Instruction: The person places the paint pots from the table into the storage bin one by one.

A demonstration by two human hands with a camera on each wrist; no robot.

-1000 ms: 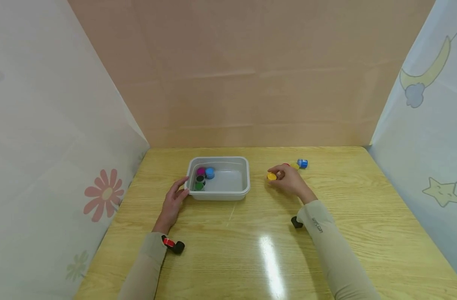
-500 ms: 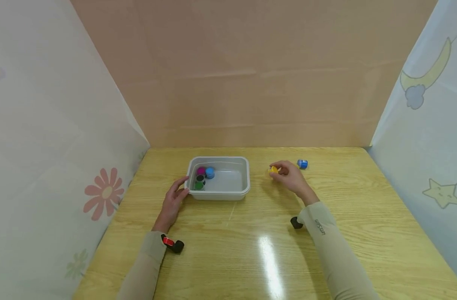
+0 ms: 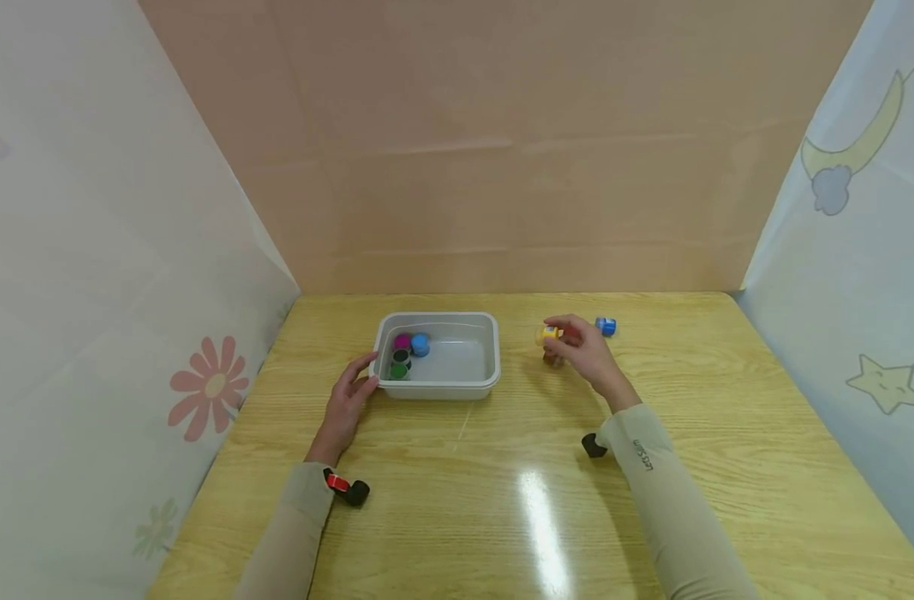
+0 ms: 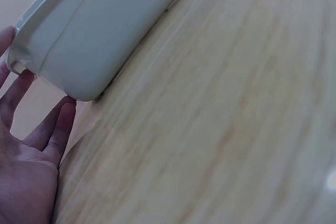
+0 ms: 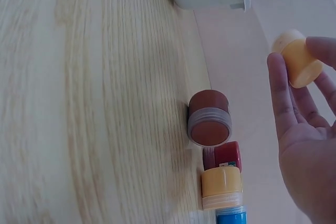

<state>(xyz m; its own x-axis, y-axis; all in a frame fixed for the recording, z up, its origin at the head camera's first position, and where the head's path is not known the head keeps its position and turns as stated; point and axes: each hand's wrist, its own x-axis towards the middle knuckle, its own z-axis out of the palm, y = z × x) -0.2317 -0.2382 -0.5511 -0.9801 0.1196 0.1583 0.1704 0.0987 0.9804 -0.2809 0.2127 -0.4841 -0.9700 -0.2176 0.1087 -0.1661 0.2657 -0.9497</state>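
Right hand (image 3: 587,354) pinches yellow cylindrical plastic jar (image 5: 299,62), aloft right of pale-grey rectangular plastic tray (image 3: 436,392) | left hand (image 3: 344,410) touches tray's near-left corner, fingers spread | brown cylindrical plastic jar (image 5: 210,118) right of tray | judgement: firm side pinch, clearing brown jar, should serve

1. Right hand (image 3: 587,352) covers the red jar (image 5: 230,153) from the head camera!
2. Blue jar (image 5: 231,216), chopped by the right wrist view's bottom edge!
3. And the left wrist view crops the tub (image 4: 100,30)!
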